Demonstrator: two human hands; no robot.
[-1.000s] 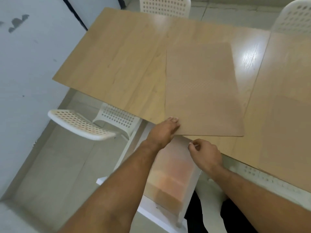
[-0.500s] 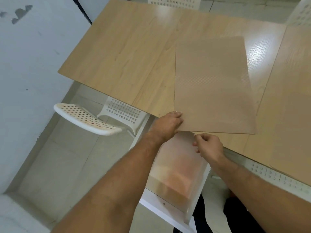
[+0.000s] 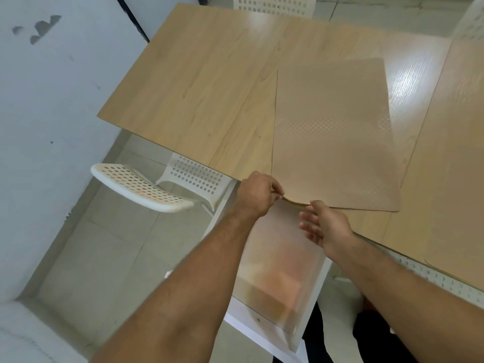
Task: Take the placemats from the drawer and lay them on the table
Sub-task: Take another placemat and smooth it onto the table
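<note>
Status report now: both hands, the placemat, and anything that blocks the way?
Left hand pinches the placemat near corner, lifted off the table. Right hand open, fingers spread beside that edge. Drawer open below. Nothing in the way.

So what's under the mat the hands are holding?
The wooden table is under the placemat. The left hand pinches its near corner up, over the open drawer. Anything flat hidden beneath the mat can't be seen.
</note>
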